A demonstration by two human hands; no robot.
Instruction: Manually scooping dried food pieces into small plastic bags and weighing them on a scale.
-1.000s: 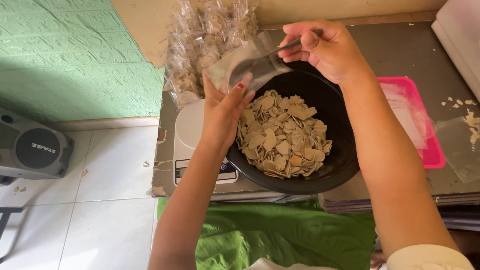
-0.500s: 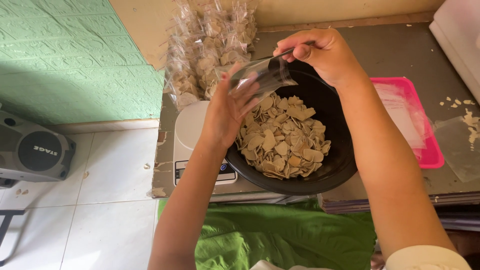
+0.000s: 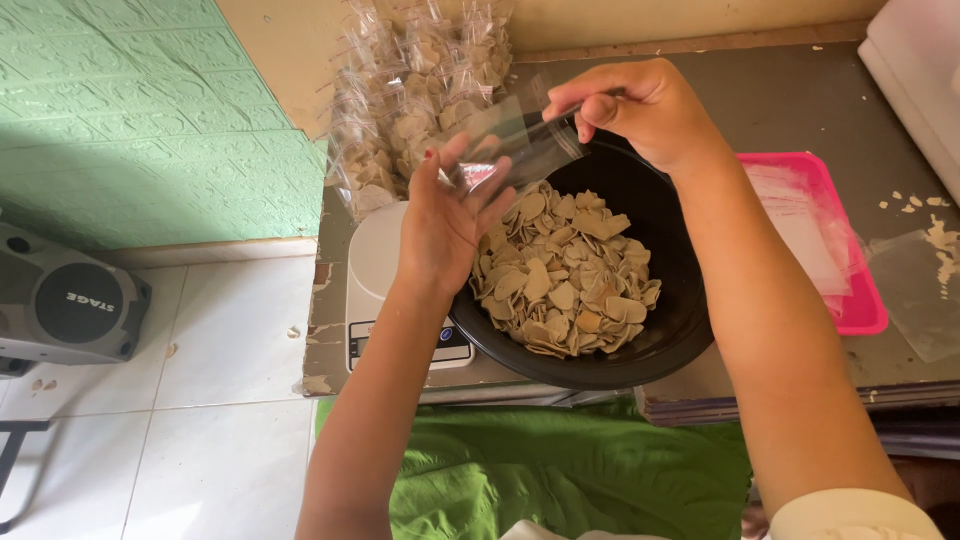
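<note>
Your left hand (image 3: 445, 225) cups a clear bag (image 3: 510, 140) over the black bowl (image 3: 680, 320) of chips (image 3: 565, 270); your right hand (image 3: 640, 105) pinches its mouth (bag looks empty). Opening stage, I judge. Next: spread the mouth wide before filling.

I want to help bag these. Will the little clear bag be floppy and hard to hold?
Probably floppy: the clear bag looks thin and crinkled, and both the left hand and right hand hold it over the black bowl. It is likely very light, as it looks empty. Its shiny plastic may be a bit slippery.
</note>
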